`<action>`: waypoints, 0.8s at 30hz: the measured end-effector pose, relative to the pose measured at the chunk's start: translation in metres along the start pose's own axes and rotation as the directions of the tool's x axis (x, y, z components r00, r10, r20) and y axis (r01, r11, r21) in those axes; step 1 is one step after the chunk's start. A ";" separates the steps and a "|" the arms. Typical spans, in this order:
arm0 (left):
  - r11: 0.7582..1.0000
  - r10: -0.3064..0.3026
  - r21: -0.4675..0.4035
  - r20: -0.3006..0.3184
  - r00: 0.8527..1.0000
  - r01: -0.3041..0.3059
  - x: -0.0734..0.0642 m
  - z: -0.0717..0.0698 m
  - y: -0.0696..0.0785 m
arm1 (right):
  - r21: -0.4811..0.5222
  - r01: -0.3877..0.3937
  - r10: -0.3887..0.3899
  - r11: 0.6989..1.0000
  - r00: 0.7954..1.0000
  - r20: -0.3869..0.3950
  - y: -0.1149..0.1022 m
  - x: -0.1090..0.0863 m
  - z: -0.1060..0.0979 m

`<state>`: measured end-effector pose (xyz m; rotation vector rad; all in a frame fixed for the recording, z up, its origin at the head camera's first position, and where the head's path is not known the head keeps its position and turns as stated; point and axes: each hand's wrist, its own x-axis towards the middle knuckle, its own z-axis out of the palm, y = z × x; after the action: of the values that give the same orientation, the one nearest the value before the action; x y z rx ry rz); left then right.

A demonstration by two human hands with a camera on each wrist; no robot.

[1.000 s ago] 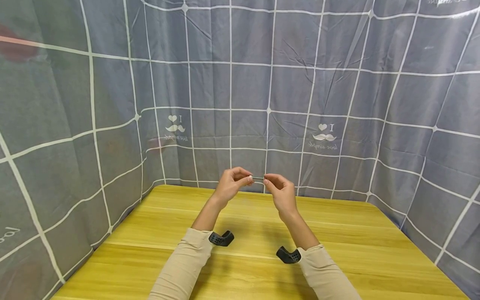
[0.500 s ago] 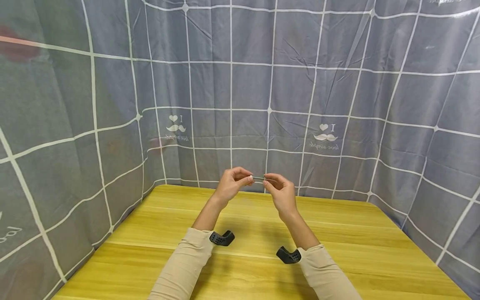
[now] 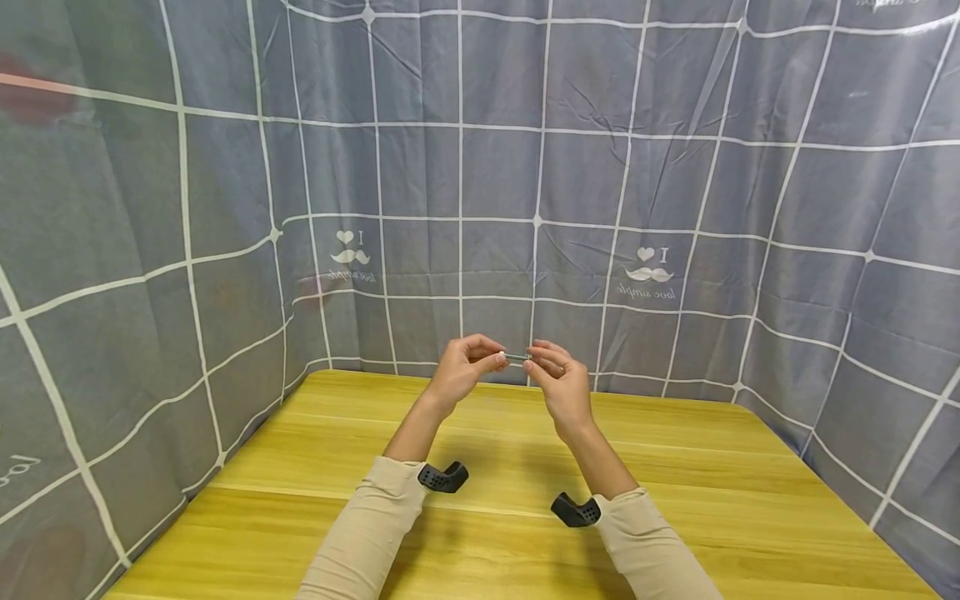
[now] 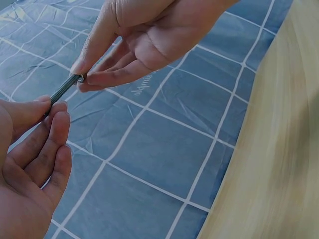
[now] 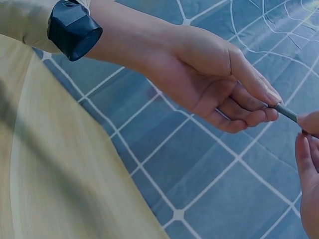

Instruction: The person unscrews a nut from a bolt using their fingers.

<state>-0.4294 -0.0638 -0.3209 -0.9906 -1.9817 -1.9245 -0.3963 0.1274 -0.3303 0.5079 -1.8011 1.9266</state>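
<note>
A short threaded metal bolt (image 4: 64,90) is held in the air between both hands, roughly level in the head view (image 3: 515,357). My left hand (image 3: 459,373) pinches its left end between thumb and fingers, which hide that end. At the right end sits a small ring-like metal piece that looks like a nut (image 4: 81,78). Thumb and a fingertip of my right hand (image 3: 566,388) are on this piece, the other fingers spread a little apart. Only part of the right hand (image 5: 310,164) shows at the edge of the right wrist view.
Below the hands lies a yellow wood-grain table (image 3: 495,467). A grey curtain with white grid lines (image 3: 495,175) hangs behind it and at both sides. Black wrist-worn devices (image 3: 444,477) sit at both sleeve cuffs.
Fingers of my right hand have shifted and spread at the bolt's right end, with the upper fingers raised slightly. My left hand and the bolt stay almost in place.
</note>
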 end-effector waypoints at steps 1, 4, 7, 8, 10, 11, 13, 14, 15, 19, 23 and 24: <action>1.000 -0.001 0.000 -0.001 1.000 0.001 0.000 0.000 0.000 | -0.015 -0.008 0.008 1.000 1.000 0.000 0.000 0.000 0.000; 1.000 -0.005 0.005 -0.005 1.000 0.005 -0.001 0.000 0.002 | -0.019 -0.036 0.036 0.999 0.999 0.004 0.000 0.000 0.000; 1.000 -0.003 0.012 -0.006 1.000 0.003 -0.001 0.000 0.003 | 0.019 -0.047 0.047 0.999 0.999 0.014 0.000 -0.001 0.000; 1.000 -0.003 0.012 -0.006 1.000 0.003 -0.001 0.000 0.002 | 0.032 -0.046 0.046 0.998 0.999 0.017 0.001 -0.001 0.000; 1.000 -0.004 0.010 -0.002 1.000 0.004 -0.001 0.000 0.002 | 0.040 -0.043 0.042 0.998 0.999 0.022 0.001 -0.001 -0.001; 1.000 -0.005 0.011 0.001 1.000 0.005 -0.001 0.000 0.001 | 0.038 -0.041 0.040 0.998 0.999 0.024 0.001 -0.001 -0.001; 1.000 -0.004 0.016 0.008 1.000 0.004 -0.001 0.000 0.001 | 0.038 -0.038 0.037 0.999 0.999 0.025 0.000 -0.002 0.000; 1.000 -0.003 0.017 0.011 1.000 0.003 -0.001 0.000 0.000 | 0.040 -0.038 0.037 0.998 0.999 0.026 0.001 -0.002 0.000; 1.000 -0.002 0.018 0.013 1.000 0.001 -0.001 0.000 -0.001 | 0.040 -0.036 0.035 0.999 0.999 0.025 0.001 -0.002 0.000; 1.000 0.002 0.023 0.014 1.000 -0.002 -0.001 0.000 0.000 | 0.054 -0.027 0.026 0.998 1.000 0.016 0.000 -0.001 0.001; 1.000 -0.004 0.021 0.007 1.000 0.004 -0.001 0.000 0.001 | 0.058 -0.033 0.033 0.998 0.999 0.012 0.000 0.000 0.001; 1.000 -0.005 0.020 0.006 1.000 0.005 -0.001 0.000 0.001 | 0.049 -0.040 0.039 0.998 0.999 0.012 0.000 0.000 0.001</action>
<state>-0.4279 -0.0639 -0.3205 -0.9892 -2.0048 -1.9020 -0.3961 0.1265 -0.3300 0.5037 -1.7868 2.0031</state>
